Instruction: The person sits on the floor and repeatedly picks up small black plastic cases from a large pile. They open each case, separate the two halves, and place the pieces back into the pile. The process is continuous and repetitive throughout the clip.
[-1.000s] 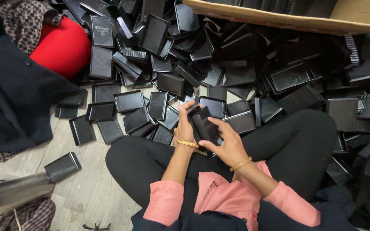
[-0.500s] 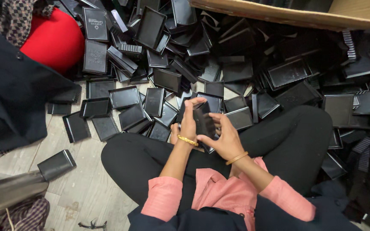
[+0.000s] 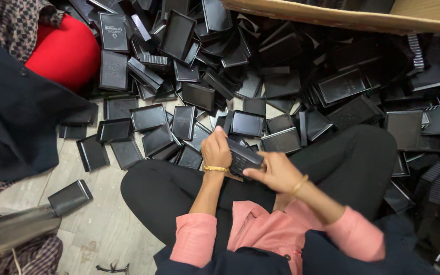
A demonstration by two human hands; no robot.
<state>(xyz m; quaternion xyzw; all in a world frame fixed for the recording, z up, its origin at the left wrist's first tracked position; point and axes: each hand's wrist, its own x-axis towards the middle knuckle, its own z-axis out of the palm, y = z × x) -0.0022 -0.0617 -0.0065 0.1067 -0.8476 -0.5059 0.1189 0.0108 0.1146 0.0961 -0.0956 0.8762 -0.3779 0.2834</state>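
Left hand: left hand (image 3: 216, 150) curls its fingers around the far end of a small black box (image 3: 244, 157), clamped on it, a gold bangle at the wrist
Right hand: right hand (image 3: 275, 172) closes on the near end of the same box, thumb and fingertips pressed to its edge
Box in hand: held over the lap, just above the crossed legs in black trousers (image 3: 169, 191), tilted; whether lid and base are fully mated cannot be told
Supply: heap of black trays and lids (image 3: 260, 76) spreads over the floor ahead and to the right, loose and unsorted, many lying open side up
Single pieces: a looser scatter (image 3: 148, 127) lies nearer the left knee; one closed black box (image 3: 70, 197) sits apart on the pale floor
Container: cardboard carton (image 3: 342, 18) at the upper edge, contents not visible
Progress, as judged: one box in hand, a large heap untouched; most of the work appears to remain
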